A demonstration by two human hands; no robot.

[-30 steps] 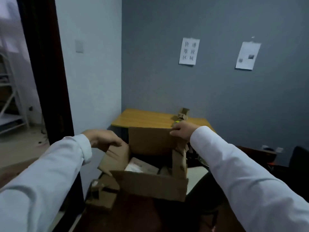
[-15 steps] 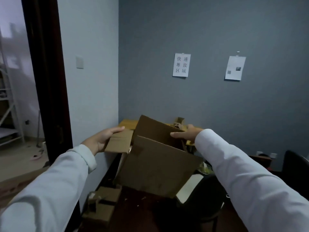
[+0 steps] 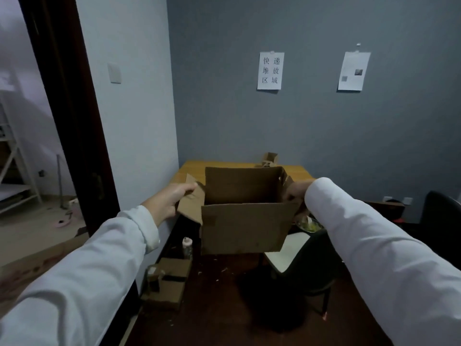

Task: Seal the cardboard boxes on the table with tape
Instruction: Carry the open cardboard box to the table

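Observation:
I hold a brown cardboard box (image 3: 243,228) up in the air in front of me, its top open and its flaps standing out. My left hand (image 3: 169,201) grips the box's left side flap. My right hand (image 3: 295,193) grips the right side flap, partly hidden behind the cardboard. Beyond the box stands a wooden table (image 3: 197,168) against the grey wall, with a small open cardboard box (image 3: 269,159) on its far side. No tape is in view.
On the dark floor below lie a small flat cardboard box (image 3: 167,280) and a bottle (image 3: 187,245). A dark chair with a pale seat (image 3: 294,253) stands at the right. A doorway opens at the left.
The box has swung from tilted to upright, its open top now facing up, and is carried closer to the table. Both hands still hold its side flaps.

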